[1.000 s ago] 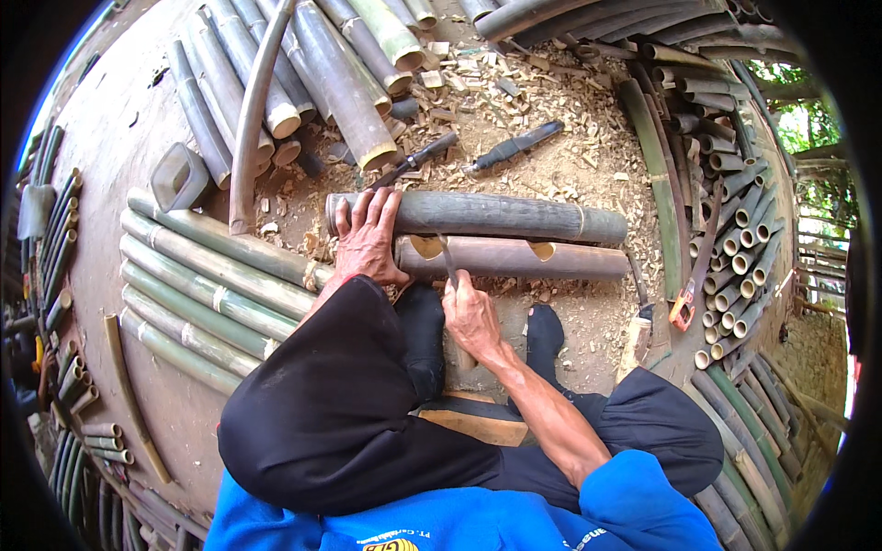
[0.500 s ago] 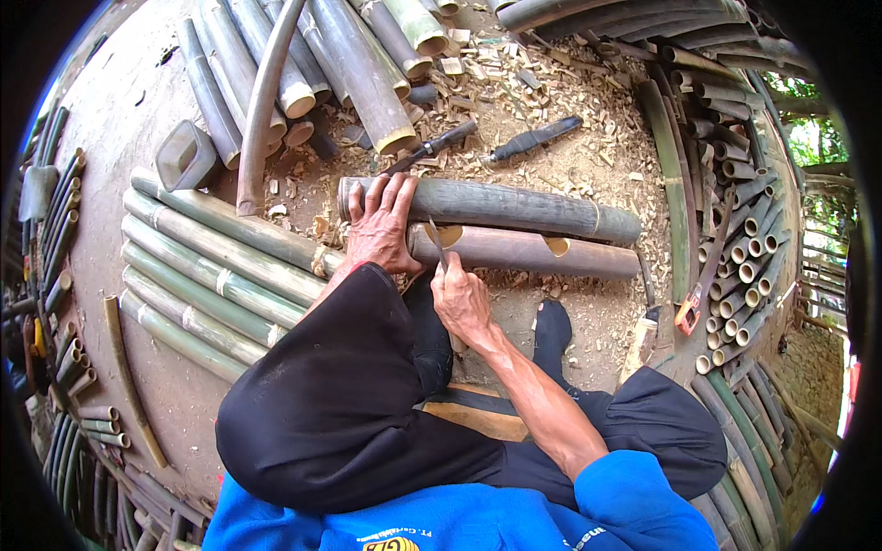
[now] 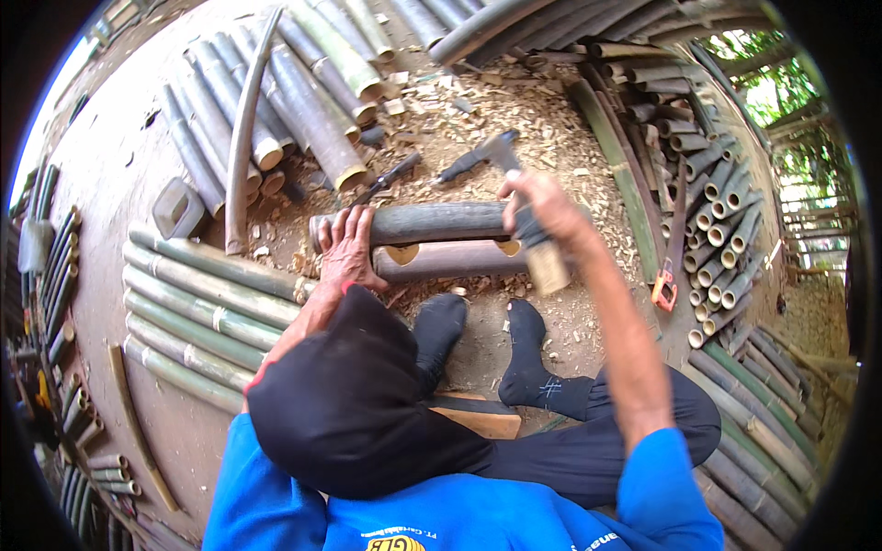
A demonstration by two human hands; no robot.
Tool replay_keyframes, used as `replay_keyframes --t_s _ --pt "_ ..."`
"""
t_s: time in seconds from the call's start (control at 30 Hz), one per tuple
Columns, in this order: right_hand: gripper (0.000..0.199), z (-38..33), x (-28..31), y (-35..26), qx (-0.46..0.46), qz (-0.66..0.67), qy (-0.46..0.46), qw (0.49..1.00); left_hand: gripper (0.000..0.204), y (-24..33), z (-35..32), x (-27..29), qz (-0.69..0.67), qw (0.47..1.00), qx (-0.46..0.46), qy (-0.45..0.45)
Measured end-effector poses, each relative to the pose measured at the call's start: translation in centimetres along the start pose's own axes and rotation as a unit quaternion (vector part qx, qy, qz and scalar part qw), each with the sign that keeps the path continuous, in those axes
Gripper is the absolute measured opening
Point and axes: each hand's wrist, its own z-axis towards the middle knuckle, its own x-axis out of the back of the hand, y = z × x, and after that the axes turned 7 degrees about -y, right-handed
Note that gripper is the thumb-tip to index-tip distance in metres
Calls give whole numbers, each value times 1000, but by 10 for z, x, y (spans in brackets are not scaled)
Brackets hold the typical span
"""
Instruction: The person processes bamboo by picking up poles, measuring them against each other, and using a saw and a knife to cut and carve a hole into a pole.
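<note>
Two short bamboo sections lie side by side on the chip-strewn ground in front of me. My left hand [image 3: 347,246] presses flat on the left end of the dark grey section [image 3: 432,222]. The brownish section [image 3: 450,261] beside it has notches cut in its top. My right hand [image 3: 542,204] is raised over their right ends, gripping a short wooden mallet [image 3: 548,264] whose pale end points down toward me.
Two dark-handled tools [image 3: 473,158] [image 3: 386,176] lie on the chips beyond the sections. Green bamboo poles [image 3: 202,312] lie in a row at left and thicker poles [image 3: 303,83] are stacked beyond. Short cut tubes [image 3: 726,239] and an orange-handled tool [image 3: 663,292] are at right. My black-socked feet [image 3: 528,358] rest near the sections.
My right hand has left the near side of the brownish section, swung right and up, and now holds the mallet. My left hand stays on the grey section.
</note>
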Motion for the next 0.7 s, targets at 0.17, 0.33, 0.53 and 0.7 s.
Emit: replay_keyframes --t_s 0.17,0.33,0.53,0.7 --pt "18 -66 130 -33 63 -331 36 941 146 2 -1 -1 8 1000 -13 15" --pt "30 -140 171 44 -88 -428 162 885 149 10 -2 12 30 999 5 -25" --pt "33 -165 114 296 -137 -232 412 871 118 68 -12 -5 85 990 -102 46" --pt "48 -138 44 287 -353 -211 309 858 92 121 -13 -39 -3 996 -59 -73"
